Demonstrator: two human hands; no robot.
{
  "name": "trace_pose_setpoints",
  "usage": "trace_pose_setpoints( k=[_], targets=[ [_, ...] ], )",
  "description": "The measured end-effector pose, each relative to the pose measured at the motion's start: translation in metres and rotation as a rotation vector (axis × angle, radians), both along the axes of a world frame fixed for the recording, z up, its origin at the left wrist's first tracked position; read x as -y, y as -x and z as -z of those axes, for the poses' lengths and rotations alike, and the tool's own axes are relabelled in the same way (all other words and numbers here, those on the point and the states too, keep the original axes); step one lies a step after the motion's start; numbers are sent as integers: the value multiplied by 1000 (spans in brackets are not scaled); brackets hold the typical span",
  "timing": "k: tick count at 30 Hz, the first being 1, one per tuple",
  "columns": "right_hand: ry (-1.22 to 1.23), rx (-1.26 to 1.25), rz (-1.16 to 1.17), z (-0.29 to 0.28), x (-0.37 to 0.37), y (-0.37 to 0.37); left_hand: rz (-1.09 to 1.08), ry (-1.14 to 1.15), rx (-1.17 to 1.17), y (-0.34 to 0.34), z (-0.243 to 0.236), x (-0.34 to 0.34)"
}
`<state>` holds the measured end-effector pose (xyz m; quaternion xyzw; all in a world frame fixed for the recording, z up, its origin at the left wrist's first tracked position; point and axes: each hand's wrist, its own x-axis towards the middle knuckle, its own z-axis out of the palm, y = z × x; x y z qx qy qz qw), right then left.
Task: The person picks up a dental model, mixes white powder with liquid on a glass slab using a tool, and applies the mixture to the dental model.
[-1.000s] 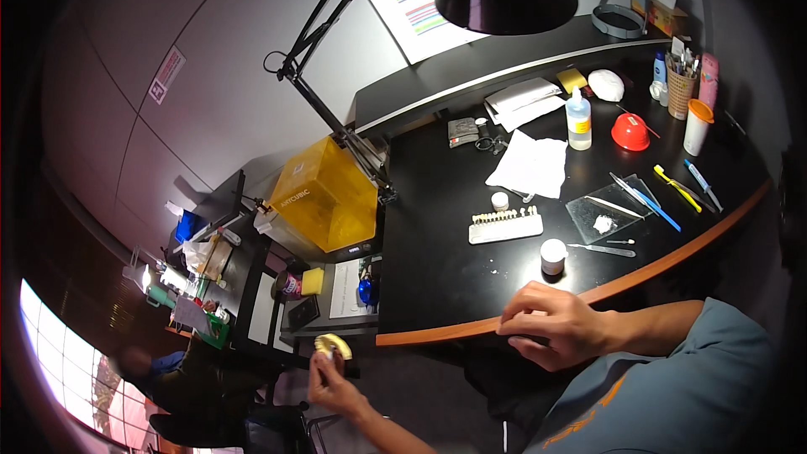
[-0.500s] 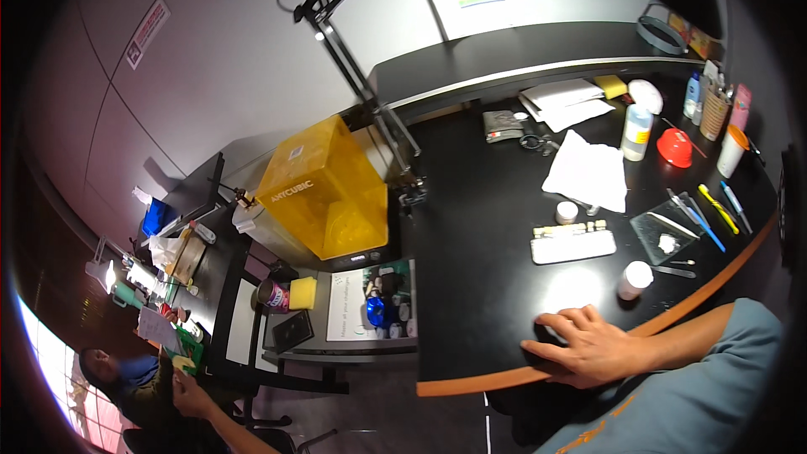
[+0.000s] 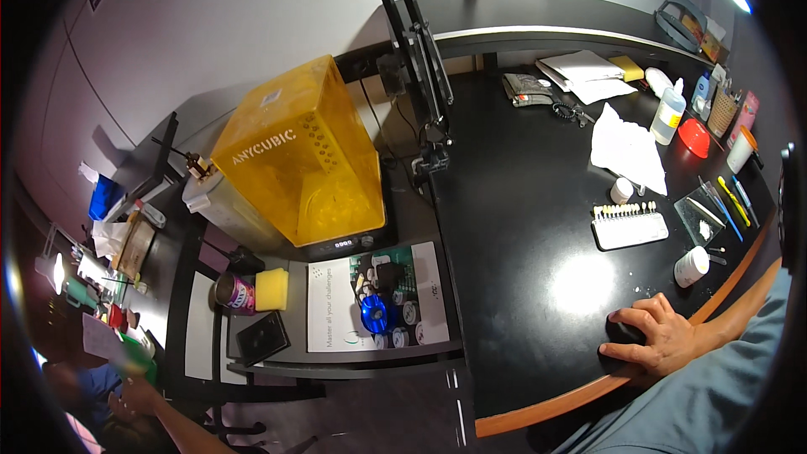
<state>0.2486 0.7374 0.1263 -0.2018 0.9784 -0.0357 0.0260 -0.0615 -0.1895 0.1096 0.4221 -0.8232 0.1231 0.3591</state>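
Black desk (image 3: 521, 286) is touched by R hand (image 3: 660, 341), thumb & fingers apart, w/ upright jar (image 3: 692, 267) set just ahead, slightly R, while L hand's (image 3: 141, 398) grip, blurred far L, can't be told.

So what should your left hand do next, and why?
Perhaps just hold the left hand steady: it's stretched out close to the other person, and blur hides whether it holds anything, so a sudden move could bump them. The right hand rests on the desk, so it can probably wait.
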Motion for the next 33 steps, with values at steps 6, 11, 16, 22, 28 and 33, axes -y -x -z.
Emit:
trace_pose_setpoints(
  k=[6,11,16,22,28,33],
  targets=[
    [1,-65,39,3,9,-5,74,8,26,11,37,28],
    [2,-63,34,2,2,-7,154,58,26,16,41,54],
    [50,-35,54,-3,10,-3,173,-6,35,35,47,50],
    [19,-21,-23,-2,3,3,190,40,96,16,31,41],
    [14,-84,-41,-4,-2,-5,143,34,-63,-16,27,17],
    [12,-62,-31,-6,8,0,257,-41,-65,-37,31,-69]
  ],
)
